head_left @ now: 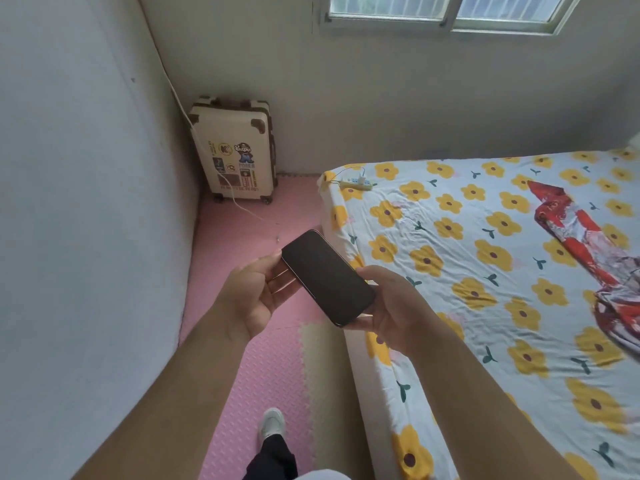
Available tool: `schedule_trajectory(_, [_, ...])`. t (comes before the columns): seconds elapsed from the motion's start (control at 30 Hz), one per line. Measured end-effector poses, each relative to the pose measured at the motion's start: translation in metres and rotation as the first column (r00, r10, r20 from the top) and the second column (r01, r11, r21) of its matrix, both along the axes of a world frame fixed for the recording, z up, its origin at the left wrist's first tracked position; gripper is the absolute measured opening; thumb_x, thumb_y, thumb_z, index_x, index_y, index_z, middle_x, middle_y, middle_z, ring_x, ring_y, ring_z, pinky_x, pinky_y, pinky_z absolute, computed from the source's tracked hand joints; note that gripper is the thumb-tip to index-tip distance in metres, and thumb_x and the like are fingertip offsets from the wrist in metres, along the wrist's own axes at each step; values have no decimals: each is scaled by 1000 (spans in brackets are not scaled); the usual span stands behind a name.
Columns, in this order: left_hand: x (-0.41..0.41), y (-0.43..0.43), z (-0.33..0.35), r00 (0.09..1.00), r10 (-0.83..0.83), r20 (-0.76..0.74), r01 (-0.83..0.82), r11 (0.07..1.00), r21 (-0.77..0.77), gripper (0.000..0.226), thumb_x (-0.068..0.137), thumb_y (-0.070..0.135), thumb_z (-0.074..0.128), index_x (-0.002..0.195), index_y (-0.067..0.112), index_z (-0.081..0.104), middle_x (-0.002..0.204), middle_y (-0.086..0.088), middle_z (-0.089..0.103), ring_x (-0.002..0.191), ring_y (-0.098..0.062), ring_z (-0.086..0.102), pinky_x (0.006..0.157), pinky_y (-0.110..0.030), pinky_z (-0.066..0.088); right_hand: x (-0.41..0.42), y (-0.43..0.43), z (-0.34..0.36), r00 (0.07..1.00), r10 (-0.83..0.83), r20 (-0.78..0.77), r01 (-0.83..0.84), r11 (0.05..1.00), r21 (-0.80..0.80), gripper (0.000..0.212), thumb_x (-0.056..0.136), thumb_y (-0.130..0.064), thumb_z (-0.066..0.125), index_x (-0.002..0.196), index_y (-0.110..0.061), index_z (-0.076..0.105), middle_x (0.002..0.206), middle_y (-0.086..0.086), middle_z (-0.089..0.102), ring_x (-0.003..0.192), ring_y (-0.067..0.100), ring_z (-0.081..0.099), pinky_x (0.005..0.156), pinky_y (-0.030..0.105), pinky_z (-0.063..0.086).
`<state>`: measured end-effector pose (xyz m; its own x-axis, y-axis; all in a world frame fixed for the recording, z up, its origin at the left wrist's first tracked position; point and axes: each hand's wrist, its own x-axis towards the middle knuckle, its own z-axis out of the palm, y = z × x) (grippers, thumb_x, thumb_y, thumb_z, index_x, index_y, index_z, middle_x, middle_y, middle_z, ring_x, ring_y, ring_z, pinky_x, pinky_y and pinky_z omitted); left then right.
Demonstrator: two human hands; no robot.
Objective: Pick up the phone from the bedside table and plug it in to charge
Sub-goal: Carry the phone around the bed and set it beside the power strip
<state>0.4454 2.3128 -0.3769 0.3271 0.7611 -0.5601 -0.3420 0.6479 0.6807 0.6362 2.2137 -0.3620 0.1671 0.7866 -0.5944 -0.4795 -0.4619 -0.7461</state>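
A black phone (327,277) with a dark screen is held face up in front of me, above the pink floor beside the bed. My left hand (256,296) grips its far left edge with thumb on top. My right hand (391,306) holds its near right end from below. A yellow power strip (356,183) with a white charger plugged in lies on the bed's far corner. A thin white cable (242,207) runs from the wall across the suitcase down to the floor.
The bed (485,271) with a flower-print sheet fills the right side; a red cloth (595,244) lies on it. A cream suitcase (235,150) stands in the far corner. Pink foam mats (263,358) cover the narrow floor between the wall and the bed.
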Motion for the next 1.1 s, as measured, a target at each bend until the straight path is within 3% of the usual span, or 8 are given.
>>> schedule_trajectory(0.1, [-1, 42, 1, 1000, -24, 4, 24, 1000, 1, 24, 105, 14, 56, 123, 5, 68, 93, -9, 81, 80, -20, 79, 66, -33, 65, -3, 36, 1, 1000, -24, 1, 24, 999, 27, 34, 94, -15, 57, 121, 4, 66, 93, 24, 69, 77, 34, 72, 65, 49, 64])
schedule_trajectory(0.37, [11, 126, 6, 994, -111, -5, 111, 994, -3, 35, 106, 15, 55, 136, -2, 62, 124, -21, 73, 102, -28, 72, 79, -37, 67, 3, 110, 5, 997, -71, 23, 71, 997, 17, 19, 92, -14, 59, 103, -4, 72, 94, 25, 69, 77, 35, 72, 69, 53, 64])
schedule_trajectory(0.47, [21, 154, 1, 992, -123, -16, 123, 992, -4, 26, 105, 14, 55, 125, 2, 68, 110, -16, 77, 93, -25, 75, 71, -35, 67, 13, 135, 0, 997, -69, 30, 68, 997, 19, 17, 91, -14, 60, 97, -6, 74, 93, 25, 70, 80, 37, 72, 68, 53, 64])
schedule_trajectory(0.57, [38, 181, -6, 991, -132, -36, 132, 991, -14, 19, 105, 15, 56, 112, 7, 72, 98, -11, 80, 84, -21, 78, 67, -33, 65, 28, 160, -7, 997, -73, 21, 73, 997, 20, 23, 90, -14, 61, 79, -14, 82, 90, 23, 70, 79, 37, 72, 66, 51, 64])
schedule_trajectory(0.73, [78, 222, -15, 988, -138, -74, 138, 990, -8, 21, 105, 15, 56, 112, 6, 74, 94, -9, 82, 81, -19, 79, 67, -33, 66, 67, 200, -18, 993, -114, -2, 114, 993, -5, 29, 91, -15, 61, 114, 0, 71, 99, 25, 69, 81, 37, 71, 66, 50, 63])
schedule_trajectory(0.83, [106, 248, -13, 985, -146, -92, 146, 989, -8, 22, 105, 15, 56, 114, 6, 74, 99, -11, 82, 83, -20, 79, 68, -33, 66, 91, 223, -17, 991, -134, -12, 134, 991, -5, 24, 90, -14, 62, 108, 0, 71, 99, 26, 67, 83, 38, 68, 66, 50, 63])
schedule_trajectory(0.97, [145, 283, -9, 983, -155, -104, 155, 988, -5, 25, 105, 15, 56, 121, 4, 72, 105, -12, 80, 89, -23, 77, 68, -33, 66, 129, 258, -18, 988, -151, -19, 151, 989, -14, 37, 91, -14, 60, 122, 7, 65, 104, 28, 67, 86, 39, 71, 65, 49, 62])
schedule_trajectory(1.1, [169, 311, -11, 985, -147, -92, 147, 989, -9, 27, 105, 16, 56, 124, 2, 70, 101, -11, 81, 88, -23, 78, 69, -34, 66, 155, 288, -19, 992, -127, -2, 127, 992, -2, 22, 92, -14, 59, 106, -1, 70, 99, 25, 69, 81, 37, 74, 64, 47, 62])
